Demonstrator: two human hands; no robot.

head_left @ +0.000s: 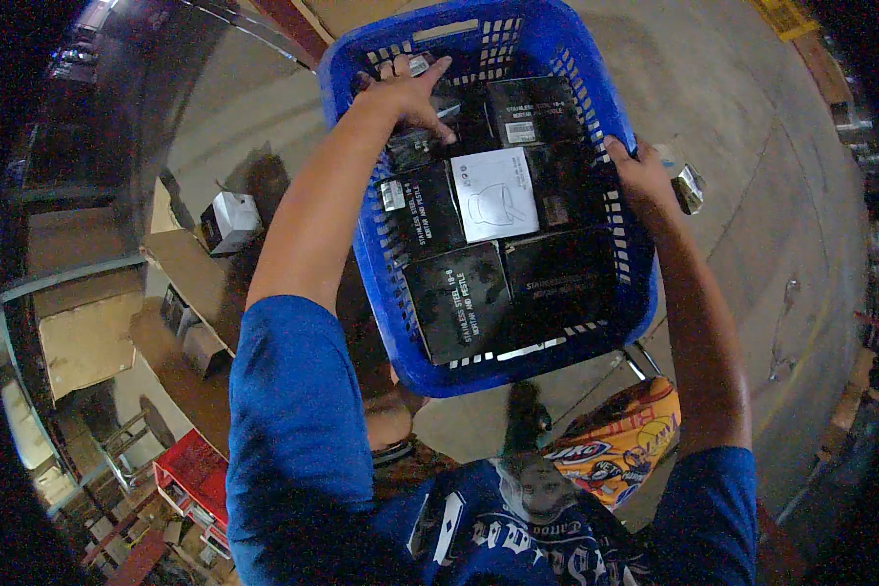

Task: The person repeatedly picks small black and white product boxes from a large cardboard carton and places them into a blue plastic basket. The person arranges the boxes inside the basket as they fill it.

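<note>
A blue plastic basket (415, 376) with slotted walls sits in front of me, packed with several black mortar-and-pestle boxes (456, 305). One box (496, 195) in the middle shows a white face with a line drawing of a mortar. My left hand (405, 98) reaches over the basket's far left corner, fingers spread across a dark box there. That box is partly hidden under the hand. On the basket's right rim my right hand (644, 178) is closed, its thumb on the inner side and its fingers mostly out of sight.
At left, an opened brown carton (200, 283) has dark boxes inside and a white-and-black box (231, 221) beside its flaps. A red crate (190, 479) stands lower left. Orange printed cloth (620, 444) lies below the basket. A small object (689, 188) is on the concrete floor at right.
</note>
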